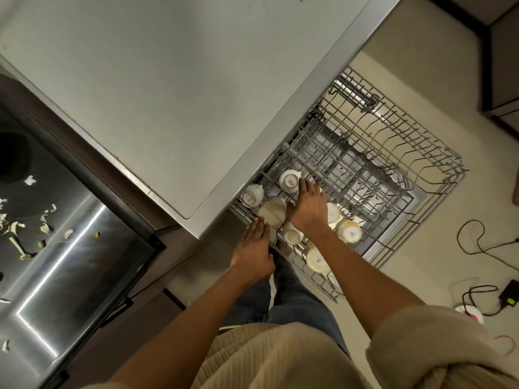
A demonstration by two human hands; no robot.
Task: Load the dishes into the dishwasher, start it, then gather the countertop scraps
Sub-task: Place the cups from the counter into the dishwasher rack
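The wire dishwasher rack stands pulled out over the floor, just right of the grey countertop, and its near-left corner holds a cluster of pale cups and bowls turned upside down. Two cups with printed bases sit nearest the counter edge, a wider bowl lies just in front of them, and a small cup stands nearer still. The right hand lies flat over the middle of this cluster with fingers straight, fingertips touching the far cup, gripping nothing. The left hand reaches in beside it, fingers extended, tips against the rack's rim by the wide bowl, also holding nothing. Right of the right hand, two more upturned bowls sit side by side, and a larger one lies nearer, partly hidden by the forearm. The far and right parts of the rack show only bare tines. At far left, on the dark steel surface beside the sink, pale peel scraps lie scattered. On the floor at right, black cables trail toward a dark adapter.
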